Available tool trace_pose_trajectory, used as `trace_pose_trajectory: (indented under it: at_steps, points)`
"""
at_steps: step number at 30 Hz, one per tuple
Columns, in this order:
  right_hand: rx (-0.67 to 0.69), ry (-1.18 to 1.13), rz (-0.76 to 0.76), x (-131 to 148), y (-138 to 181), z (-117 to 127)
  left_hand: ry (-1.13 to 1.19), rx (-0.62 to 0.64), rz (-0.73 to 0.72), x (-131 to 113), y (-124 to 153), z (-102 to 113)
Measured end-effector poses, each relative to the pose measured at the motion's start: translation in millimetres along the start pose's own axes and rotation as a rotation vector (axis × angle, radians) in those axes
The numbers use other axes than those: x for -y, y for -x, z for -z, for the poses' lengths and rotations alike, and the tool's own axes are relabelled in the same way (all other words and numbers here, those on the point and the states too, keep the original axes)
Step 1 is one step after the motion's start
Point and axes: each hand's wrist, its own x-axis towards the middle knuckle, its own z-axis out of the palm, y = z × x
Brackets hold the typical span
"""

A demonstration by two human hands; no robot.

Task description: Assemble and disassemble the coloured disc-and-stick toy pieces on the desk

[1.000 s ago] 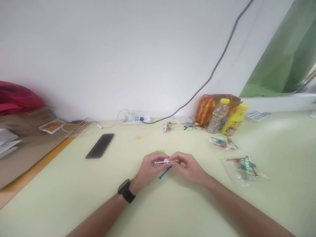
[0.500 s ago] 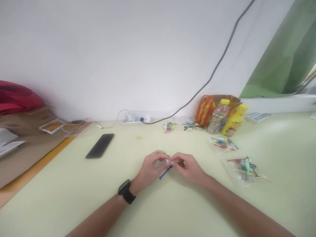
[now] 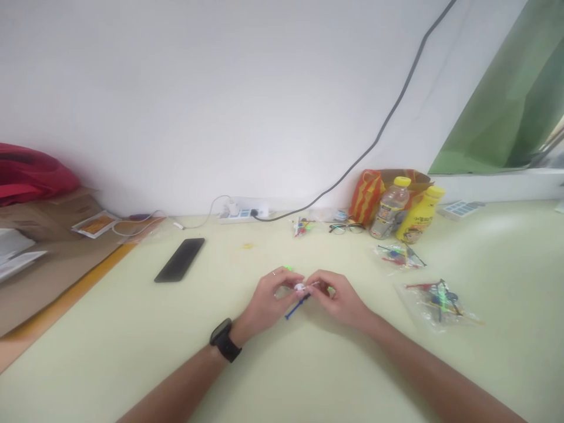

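Observation:
My left hand (image 3: pixel 267 301), with a black watch (image 3: pixel 225 339) on its wrist, pinches a small white plastic piece (image 3: pixel 299 286) between thumb and forefinger. Close against it, my right hand (image 3: pixel 337 296) is closed on a thin white stick (image 3: pixel 314 284) that points toward the white piece. Whether the two parts are joined I cannot tell. Below the fingertips a blue plastic rod (image 3: pixel 297 307) slants down to the left, lying on the table or just over it. Bits of bright green plastic (image 3: pixel 288 268) show behind my hands, mostly hidden.
Clear bags of coloured plastic parts (image 3: pixel 443 299) lie to the right. A black phone (image 3: pixel 180 260) is at the left. Toward the wall are a power strip (image 3: pixel 243 215), glasses (image 3: pixel 346 228), a clear bottle (image 3: pixel 390 210) and a yellow bottle (image 3: pixel 420 217). A small yellow piece (image 3: pixel 247 247) lies mid-table.
The white piece has turned in my left fingers and shows more plainly. The white stick in my right fingers has tilted slightly; both hands stay nearly in place.

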Motion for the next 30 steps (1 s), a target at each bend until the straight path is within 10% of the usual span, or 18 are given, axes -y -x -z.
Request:
trace_pose_trajectory:
  at_steps: [8, 30]
  points:
    - [-0.030, -0.107, -0.026, -5, -1, 3, 0.447, 0.144, 0.161, -4, -3, 5]
    - [-0.069, -0.050, 0.009, -4, 0, 8, 0.417, 0.062, 0.213, 8, -5, 11]
